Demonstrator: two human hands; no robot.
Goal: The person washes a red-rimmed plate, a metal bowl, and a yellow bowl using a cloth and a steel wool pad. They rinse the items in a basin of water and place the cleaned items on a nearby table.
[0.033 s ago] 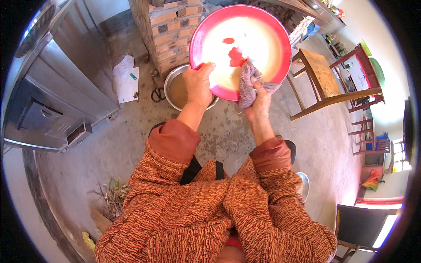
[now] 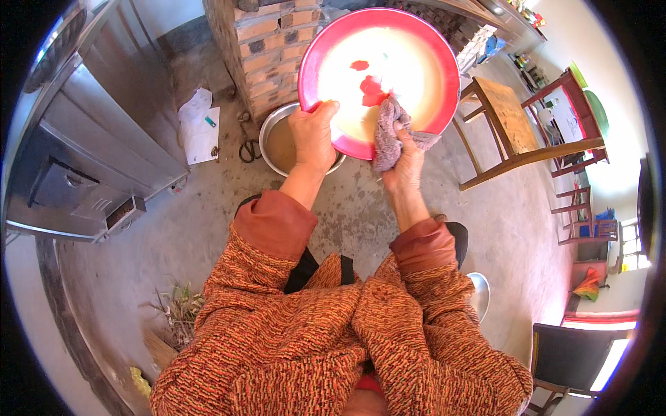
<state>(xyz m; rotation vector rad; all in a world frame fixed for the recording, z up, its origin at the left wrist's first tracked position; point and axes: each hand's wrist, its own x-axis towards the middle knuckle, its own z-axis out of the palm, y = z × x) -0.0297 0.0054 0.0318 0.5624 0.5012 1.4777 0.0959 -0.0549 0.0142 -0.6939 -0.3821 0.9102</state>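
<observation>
A round basin point(image 2: 416, 104) with a pinkish-red rim and a pale inside with red patterns is held up in front of me. On its near left rim my left hand point(image 2: 314, 135) is closed, thumb on the inner side. My right hand point(image 2: 404, 163) grips a greyish-purple cloth point(image 2: 387, 135), pressed against the near right part of the rim. Strong glare washes out the middle of the basin. Below and to the left, a metal basin point(image 2: 277, 163) with murky liquid stands on the floor, partly hidden by my left hand and the raised basin.
A brick structure point(image 2: 267, 59) rises behind the basins. Scissors point(image 2: 250, 150) and white paper point(image 2: 202, 142) lie on the floor at left, near a grey metal cabinet point(image 2: 90, 159). To the right stands a wooden table point(image 2: 506, 114). Dry stalks point(image 2: 182, 308) lie at lower left.
The raised basin has shifted very slightly left, and my right hand with the cloth has moved a little left too. My left hand stays on the rim.
</observation>
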